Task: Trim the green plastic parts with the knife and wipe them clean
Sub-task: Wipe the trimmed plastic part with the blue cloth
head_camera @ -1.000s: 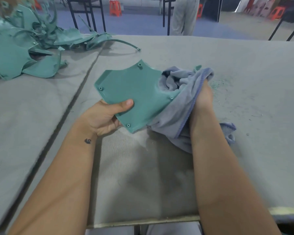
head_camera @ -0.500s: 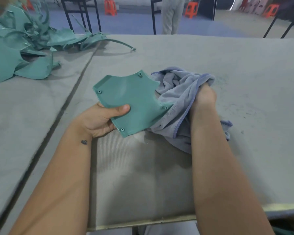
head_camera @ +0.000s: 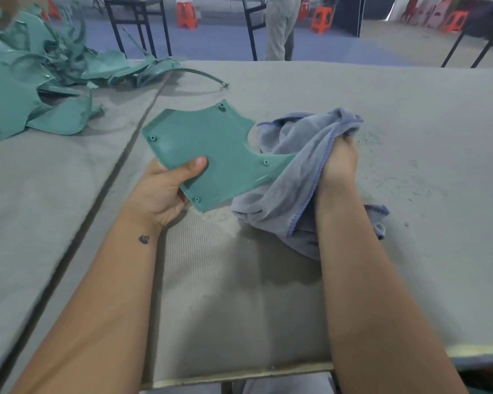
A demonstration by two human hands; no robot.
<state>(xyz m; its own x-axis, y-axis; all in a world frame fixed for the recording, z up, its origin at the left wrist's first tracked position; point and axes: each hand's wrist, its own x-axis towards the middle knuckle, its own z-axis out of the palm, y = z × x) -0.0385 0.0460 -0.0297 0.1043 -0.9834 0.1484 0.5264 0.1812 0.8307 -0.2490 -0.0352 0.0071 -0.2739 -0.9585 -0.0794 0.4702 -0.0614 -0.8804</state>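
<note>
Left grip (head_camera: 165, 189) pinches the green plastic part (head_camera: 211, 155) at its near-left edge, thumb on top, holding it above the grey tabletop (head_camera: 410, 115). I see my right grip (head_camera: 339, 160) bunching the blue-grey cloth (head_camera: 291, 180), now drawn back to the part's right tip. More green parts (head_camera: 26, 89) lie piled far left.

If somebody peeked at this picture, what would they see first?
Probably the green part in the middle, held up by the left hand. Right beside it, the right hand grips a bunched blue-grey cloth against the part's right edge. Far left on the table sits a pile of more green parts.
</note>
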